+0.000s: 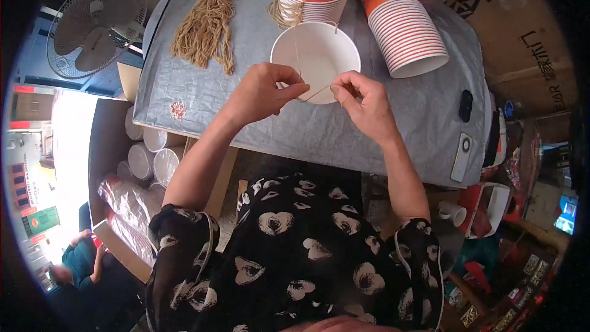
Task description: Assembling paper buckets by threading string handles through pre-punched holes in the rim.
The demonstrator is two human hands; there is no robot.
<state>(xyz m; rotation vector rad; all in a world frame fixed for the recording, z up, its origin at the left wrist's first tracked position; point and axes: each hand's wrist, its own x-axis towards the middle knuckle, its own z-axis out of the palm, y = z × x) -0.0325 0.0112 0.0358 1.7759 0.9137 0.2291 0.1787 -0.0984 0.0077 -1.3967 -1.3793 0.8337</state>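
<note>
Crossing the white bucket [342, 49], cord [318, 94] lies pinched by left fingers [295, 91] and right fingers [353, 79].

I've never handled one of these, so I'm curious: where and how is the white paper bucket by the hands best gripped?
Probably pinch the white paper bucket by its right rim, coming from the right, thumb inside, fingers outside: its mouth is wide open, and the twine meets the far rim, leaving that edge free.

Cord [318, 93] partly out of sight inside both hands [261, 91] [370, 107]
</note>
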